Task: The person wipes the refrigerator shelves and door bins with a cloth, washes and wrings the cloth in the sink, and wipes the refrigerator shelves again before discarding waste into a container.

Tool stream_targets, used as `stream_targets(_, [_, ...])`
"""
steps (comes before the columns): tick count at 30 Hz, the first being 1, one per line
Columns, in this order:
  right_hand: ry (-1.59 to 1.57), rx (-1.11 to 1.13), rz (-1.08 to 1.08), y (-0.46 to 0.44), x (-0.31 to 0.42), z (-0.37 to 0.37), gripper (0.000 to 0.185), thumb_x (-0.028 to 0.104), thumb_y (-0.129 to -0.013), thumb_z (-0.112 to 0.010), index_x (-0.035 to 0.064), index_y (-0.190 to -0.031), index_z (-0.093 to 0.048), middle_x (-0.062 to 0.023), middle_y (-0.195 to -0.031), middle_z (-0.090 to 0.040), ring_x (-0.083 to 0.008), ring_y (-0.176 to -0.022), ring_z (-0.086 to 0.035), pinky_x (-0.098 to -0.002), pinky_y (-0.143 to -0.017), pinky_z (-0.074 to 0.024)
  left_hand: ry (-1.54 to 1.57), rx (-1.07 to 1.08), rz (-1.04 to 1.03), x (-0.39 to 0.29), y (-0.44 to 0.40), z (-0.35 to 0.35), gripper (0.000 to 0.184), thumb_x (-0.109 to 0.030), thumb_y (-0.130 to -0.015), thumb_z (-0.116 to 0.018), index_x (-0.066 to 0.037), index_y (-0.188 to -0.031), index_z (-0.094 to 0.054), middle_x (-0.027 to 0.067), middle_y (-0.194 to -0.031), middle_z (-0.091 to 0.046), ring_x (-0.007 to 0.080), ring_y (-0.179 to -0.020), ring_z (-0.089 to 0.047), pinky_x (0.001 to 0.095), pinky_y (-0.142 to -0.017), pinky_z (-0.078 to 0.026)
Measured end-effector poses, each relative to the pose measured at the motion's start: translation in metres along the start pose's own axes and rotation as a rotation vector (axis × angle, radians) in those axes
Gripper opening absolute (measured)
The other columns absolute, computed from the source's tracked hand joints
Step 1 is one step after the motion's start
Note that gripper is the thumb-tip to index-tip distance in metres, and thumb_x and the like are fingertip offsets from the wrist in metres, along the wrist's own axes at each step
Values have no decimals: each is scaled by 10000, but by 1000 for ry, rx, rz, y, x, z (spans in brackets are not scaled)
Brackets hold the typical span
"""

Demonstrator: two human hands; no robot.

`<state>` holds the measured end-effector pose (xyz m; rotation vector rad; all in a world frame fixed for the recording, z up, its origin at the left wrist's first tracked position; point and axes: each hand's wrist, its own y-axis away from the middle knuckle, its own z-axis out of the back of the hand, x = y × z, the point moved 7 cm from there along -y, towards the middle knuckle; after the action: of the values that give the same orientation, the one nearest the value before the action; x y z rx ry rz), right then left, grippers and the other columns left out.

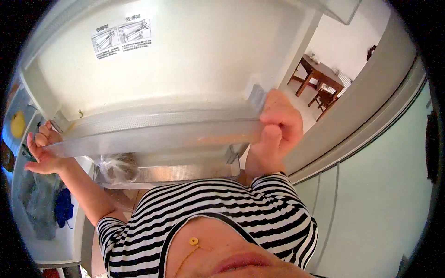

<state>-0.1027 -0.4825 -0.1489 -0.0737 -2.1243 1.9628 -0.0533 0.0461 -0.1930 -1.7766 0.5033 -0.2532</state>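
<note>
A clear plastic door shelf [162, 139] spans the fridge door's white inner panel [185, 55]. At its left end my left hand [45, 150] grips the corner, some fingers bent around it and others raised. My right hand [279, 129] is closed on the right end, thumb against the front, beside a grey plastic bracket [257, 97]. Below it a lower door shelf [185, 173] holds a clear plastic bag [116, 167] with something inside that I cannot make out.
Fridge compartments at the left hold a yellow item [17, 124] and a blue item [64, 206]. An instruction sticker [121, 37] is on the door panel. Beyond the door's right edge stands a wooden table [322, 74]. A pale green panel [371, 185] fills the right side.
</note>
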Motion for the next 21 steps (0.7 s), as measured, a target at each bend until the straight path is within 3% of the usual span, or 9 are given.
stream_targets(2, [-116, 49, 160, 2, 1, 1, 224, 281, -810, -635, 76, -771, -553, -10, -612, -423, -172, -562, -359, -319, -531, -249, 58, -106, 16, -1, 3, 9, 858, -740, -773, -306, -32, -1213, -507, 82, -690, -497, 288, -739, -447, 538, -922, -315])
stream_targets(5, [-248, 76, 368, 13, -6, -1, 291, 347, -842, -598, 99, -772, -463, 15, -623, -349, -152, -614, -300, -313, -573, -247, 43, 28, 35, -1, -1, -3, 856, -740, -762, -340, -25, -1203, -508, 88, -729, -527, 311, -781, -470, 544, -937, -307])
stream_targets(6, [-250, 82, 366, 10, -9, -4, 291, 347, -842, -598, 99, -772, -463, 15, -623, -349, -152, -614, -300, -313, -573, -247, 42, 22, 35, 2, -1, -6, 856, -740, -762, -340, -25, -1203, -508, 88, -729, -527, 311, -781, -470, 544, -937, -307])
stream_targets(8, [-238, 128, 288, 12, -6, -1, 308, 365, -840, -599, 95, -777, -464, 17, -625, -347, -147, -615, -306, -315, -576, -251, -181, -311, -68, -2, 3, -4, 827, -737, -764, -354, -50, -1183, -546, -6, -617, -280, 209, -677, -316, 473, -889, -302])
stream_targets(12, [-24, 58, 107, -4, -1, -1, 218, 259, -780, -670, 72, -807, -559, -11, -611, -439, -186, -560, -371, -326, -538, -275, -285, -481, -73, -3, 4, -3, 842, -739, -765, -348, -45, -1209, -524, -6, -624, -276, 210, -682, -314, 474, -892, -301])
stream_targets(14, [-104, 63, 161, -1, 3, -1, 210, 240, -773, -674, 70, -787, -551, -4, -611, -443, -181, -558, -367, -323, -539, -279, -58, -188, -27, -3, -5, -4, 850, -737, -768, -344, -40, -1226, -505, -5, -626, -271, 214, -686, -311, 476, -892, -299])
stream_targets(18, [-162, 144, 344, 11, -3, -8, 326, 375, -854, -584, 86, -782, -451, 9, -640, -375, -154, -609, -313, -322, -590, -267, -250, -393, -46, -5, 7, 13, 852, -736, -763, -356, -36, -1224, -505, -4, -620, -265, 214, -685, -303, 477, -875, -298])
stream_targets(20, [-72, 67, 189, 9, -1, -6, 319, 373, -863, -572, 93, -782, -443, 10, -641, -367, -155, -600, -307, -330, -590, -269, 32, 28, 87, -2, 1, 12, 896, -749, -736, -363, -29, -1259, -465, 87, -809, -576, 357, -932, -473, 541, -942, -281])
stream_targets(21, [-76, 73, 193, 4, 4, -10, 319, 373, -863, -572, 93, -782, -443, 10, -641, -367, -155, -600, -307, -330, -590, -269, 31, 24, 80, -4, 2, 21, 896, -749, -736, -363, -29, -1259, -465, 87, -809, -576, 357, -932, -473, 541, -942, -281])
